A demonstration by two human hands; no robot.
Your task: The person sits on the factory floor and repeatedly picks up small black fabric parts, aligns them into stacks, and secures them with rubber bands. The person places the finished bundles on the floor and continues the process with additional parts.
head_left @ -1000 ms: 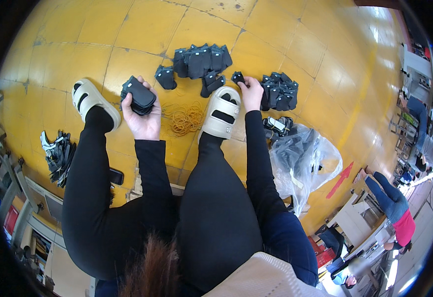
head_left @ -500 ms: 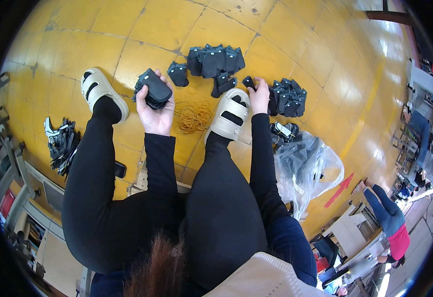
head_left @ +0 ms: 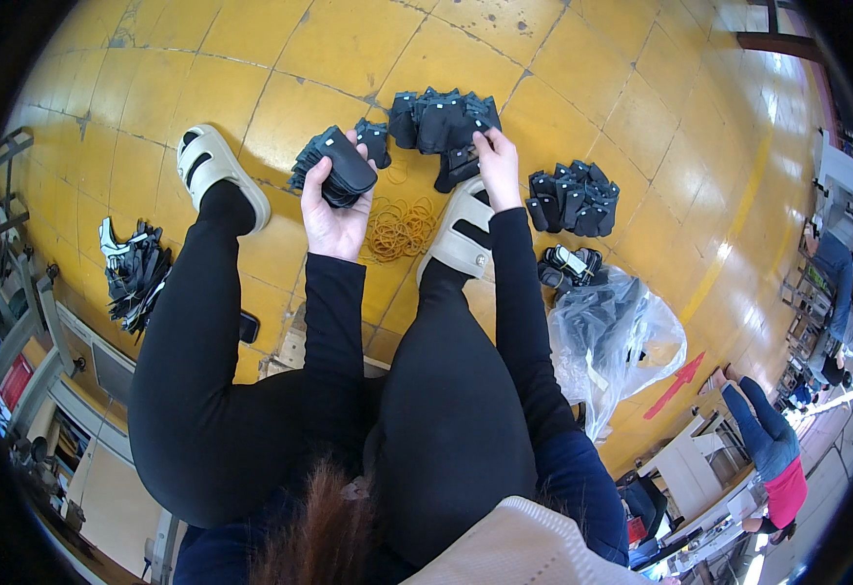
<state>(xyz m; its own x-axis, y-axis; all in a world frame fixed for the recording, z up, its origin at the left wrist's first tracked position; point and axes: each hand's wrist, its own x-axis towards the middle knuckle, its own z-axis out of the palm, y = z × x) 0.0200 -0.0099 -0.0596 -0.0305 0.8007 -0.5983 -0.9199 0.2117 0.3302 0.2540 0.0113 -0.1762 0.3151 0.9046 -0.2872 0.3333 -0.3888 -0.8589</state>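
Your left hand [head_left: 336, 226] is clasping one black fabric stack [head_left: 350, 175]; right hand's [head_left: 502, 173] grip, unclear; floor [head_left: 348, 47] is stretching wide beyond two sandals [head_left: 216, 173].

Yellow tiled floor [head_left: 641, 107] is gleaming toward the right; red arrow [head_left: 675, 385] is marking it; pale table [head_left: 682, 466] is standing at lower right.

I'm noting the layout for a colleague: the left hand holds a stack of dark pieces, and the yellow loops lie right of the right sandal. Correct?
Not quite: the yellow loops lie left of the right sandal, as the head view shows. The left hand does hold a stack of dark pieces.
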